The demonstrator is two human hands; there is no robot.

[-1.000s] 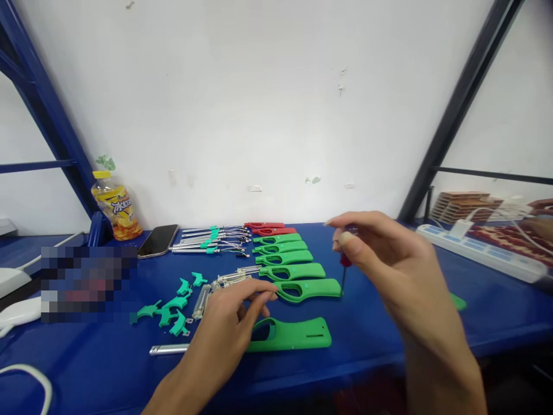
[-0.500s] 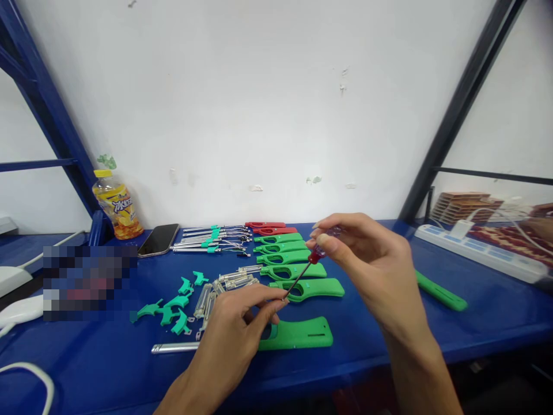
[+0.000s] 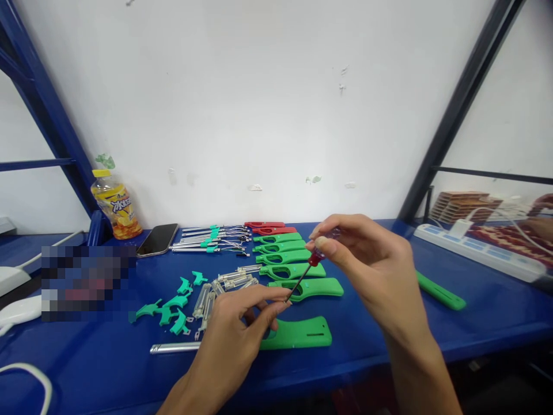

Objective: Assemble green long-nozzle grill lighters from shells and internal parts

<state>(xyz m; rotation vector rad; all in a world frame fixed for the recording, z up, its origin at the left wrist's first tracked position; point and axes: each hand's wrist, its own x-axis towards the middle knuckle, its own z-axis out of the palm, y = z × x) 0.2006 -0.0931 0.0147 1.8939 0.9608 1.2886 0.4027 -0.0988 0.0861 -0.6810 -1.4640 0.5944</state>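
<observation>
My right hand (image 3: 367, 259) is closed on the clear handle of a screwdriver (image 3: 301, 279) with a red collar, its shaft slanting down to the left. At its tip, thumb and finger of my left hand (image 3: 246, 323) are pinched together; whether a small screw sits there is too small to see. Below lies a green lighter body (image 3: 302, 334) with a silver tube (image 3: 175, 348) sticking out to the left, partly hidden by my left hand. Several green handle shells (image 3: 317, 287) and two red ones (image 3: 276, 230) lie in a column behind.
Teal triggers (image 3: 178, 301), clear fuel tanks (image 3: 203, 301) and metal tubes with wires (image 3: 196, 248) lie to the left. Farther out are a phone (image 3: 158, 240) and a drink bottle (image 3: 116, 207). On the right are a green shell (image 3: 440, 290), a power strip (image 3: 479, 252) and another person's hand (image 3: 540, 222).
My left fingertips and the screwdriver's tip have shifted slightly to the right. My right hand stays nearly in place, still on the handle.
</observation>
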